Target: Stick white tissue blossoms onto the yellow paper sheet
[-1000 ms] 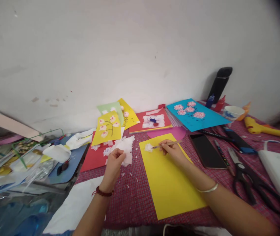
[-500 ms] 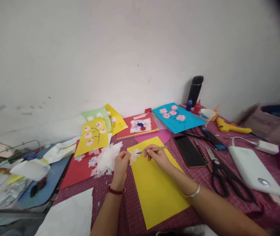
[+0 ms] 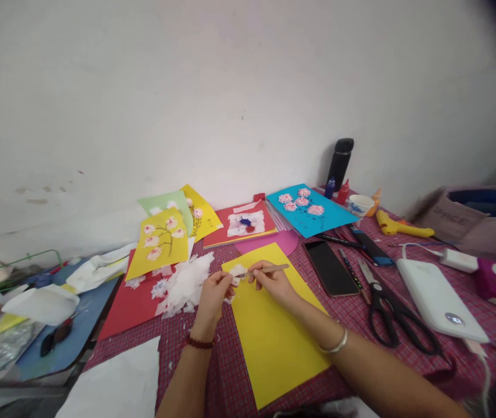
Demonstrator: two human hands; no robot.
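Observation:
Pinched in my left hand (image 3: pixel 213 295) is the edge of a small white tissue paper piece (image 3: pixel 238 270), over the upper left corner of a yellow sheet (image 3: pixel 274 337). My right hand (image 3: pixel 274 284) is closed round a slim paintbrush (image 3: pixel 279 267), whose tip meets the tissue beside my left fingertips. The brush tip itself is too small to make out clearly. Left of my hands, a heap of torn white tissue (image 3: pixel 189 281) rests partly on a red sheet (image 3: pixel 128 307).
Finished-looking flower pictures include a yellow card (image 3: pixel 159 241) and a blue card (image 3: pixel 311 209). To the right lie a phone (image 3: pixel 331 268), scissors (image 3: pixel 389 307), a power bank (image 3: pixel 441 299) and a yellow glue gun (image 3: pixel 399 226). A black bottle (image 3: pixel 340 165) stands near the wall.
My left fingers have moved slightly right, onto the tissue by the brush tip. The right hand keeps its hold on the paintbrush. The whole view has shifted a little.

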